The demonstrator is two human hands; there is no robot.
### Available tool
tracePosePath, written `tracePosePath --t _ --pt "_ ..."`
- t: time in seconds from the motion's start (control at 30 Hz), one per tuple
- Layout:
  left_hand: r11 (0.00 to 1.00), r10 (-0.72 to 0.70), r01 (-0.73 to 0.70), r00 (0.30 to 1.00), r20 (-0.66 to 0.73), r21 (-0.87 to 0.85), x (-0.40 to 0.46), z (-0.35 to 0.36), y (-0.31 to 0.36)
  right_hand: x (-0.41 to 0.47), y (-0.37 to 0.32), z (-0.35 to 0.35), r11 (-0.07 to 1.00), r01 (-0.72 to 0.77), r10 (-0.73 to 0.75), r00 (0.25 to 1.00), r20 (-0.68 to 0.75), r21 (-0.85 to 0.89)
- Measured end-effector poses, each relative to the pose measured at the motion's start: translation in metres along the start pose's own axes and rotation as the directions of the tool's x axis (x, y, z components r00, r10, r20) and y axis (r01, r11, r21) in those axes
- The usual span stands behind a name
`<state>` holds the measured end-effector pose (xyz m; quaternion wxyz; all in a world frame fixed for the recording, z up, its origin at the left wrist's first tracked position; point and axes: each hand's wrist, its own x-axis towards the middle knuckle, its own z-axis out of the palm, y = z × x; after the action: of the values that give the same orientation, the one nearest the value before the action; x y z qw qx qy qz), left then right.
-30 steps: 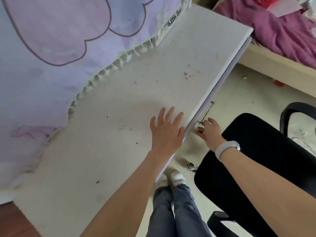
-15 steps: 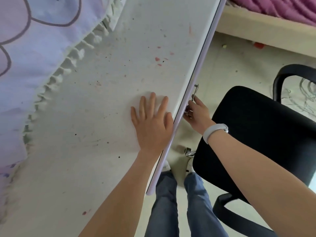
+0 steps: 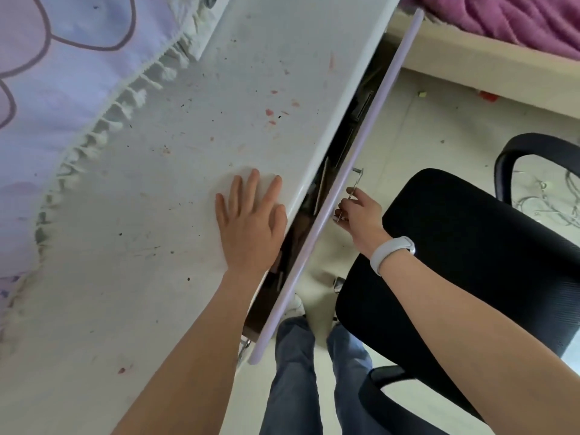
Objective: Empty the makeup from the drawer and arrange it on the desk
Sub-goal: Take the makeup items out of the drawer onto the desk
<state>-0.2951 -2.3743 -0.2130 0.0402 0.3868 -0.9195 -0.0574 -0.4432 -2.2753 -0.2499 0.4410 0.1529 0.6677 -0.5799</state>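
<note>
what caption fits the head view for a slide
Left hand flat on the stained white desk top, right hand gripping the metal handle of the partly open lilac-fronted drawer.

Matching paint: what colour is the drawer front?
Pale lilac drawer front, clearest in the head view.

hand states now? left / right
Left hand: open, flat on the desk.
Right hand: closed, gripping the drawer handle.
</note>
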Motion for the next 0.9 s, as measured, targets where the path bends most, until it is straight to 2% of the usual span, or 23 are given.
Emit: tracePosePath --t 0.27,0.4,0.47,0.53,0.63,0.73,0.9 --pt "0.999 -0.039 0.039 0.999 0.026 0.017 -0.001 0.001 0.007 0.003 0.007 -0.064 0.999 -0.010 0.011 1.000 0.010 -0.052" --pt "0.997 -0.082 0.082 0.996 0.023 -0.006 -0.002 0.001 0.015 -0.011 -0.003 -0.068 0.990 -0.087 0.077 0.992 0.097 0.107" --pt "0.996 -0.086 0.086 0.996 0.024 -0.010 -0.002 0.000 0.015 -0.025 -0.010 -0.063 0.988 -0.092 0.071 0.983 0.168 0.121" --pt "0.996 -0.084 0.084 0.996 0.017 -0.010 -0.002 0.000 0.014 -0.039 -0.012 -0.052 0.999 -0.004 0.014 0.978 0.209 -0.051" --pt "0.997 -0.080 0.080 0.997 0.007 -0.010 -0.002 -0.001 0.016 -0.050 -0.007 -0.041 0.880 0.149 -0.135 0.989 0.064 -0.451" --pt "0.997 -0.075 0.075 0.997 -0.002 -0.009 -0.002 -0.001 0.015 -0.045 -0.001 -0.042 0.829 0.142 -0.194 0.980 -0.039 -0.541" --pt "0.997 -0.076 0.075 0.997 -0.006 -0.014 -0.002 0.000 0.015 -0.047 0.000 -0.041 0.772 0.190 -0.279 0.959 -0.055 -0.606"
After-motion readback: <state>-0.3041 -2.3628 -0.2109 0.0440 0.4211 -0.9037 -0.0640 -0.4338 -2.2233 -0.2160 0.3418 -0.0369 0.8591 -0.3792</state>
